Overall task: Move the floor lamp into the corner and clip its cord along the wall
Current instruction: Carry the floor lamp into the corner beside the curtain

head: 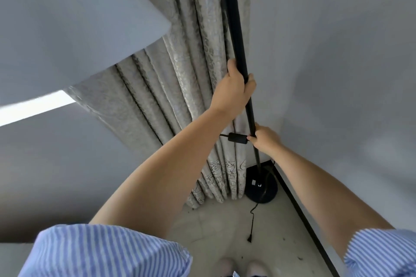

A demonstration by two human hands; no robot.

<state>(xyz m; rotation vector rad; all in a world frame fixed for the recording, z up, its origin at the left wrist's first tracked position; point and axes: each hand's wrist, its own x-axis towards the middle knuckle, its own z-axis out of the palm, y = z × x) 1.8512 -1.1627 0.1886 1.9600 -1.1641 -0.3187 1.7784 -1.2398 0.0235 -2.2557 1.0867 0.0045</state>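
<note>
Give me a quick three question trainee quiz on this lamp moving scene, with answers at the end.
1. True or false: both hands grip the lamp pole.
2. Which hand is higher? A) left hand B) right hand
3. Fill in: the lamp base stands beside the ____.

Key: 1 true. 2 A. 3 curtain; the cord trails loose on the floor.

Black floor lamp (242, 56) upright in corner (cord (252, 216) loose)
</note>
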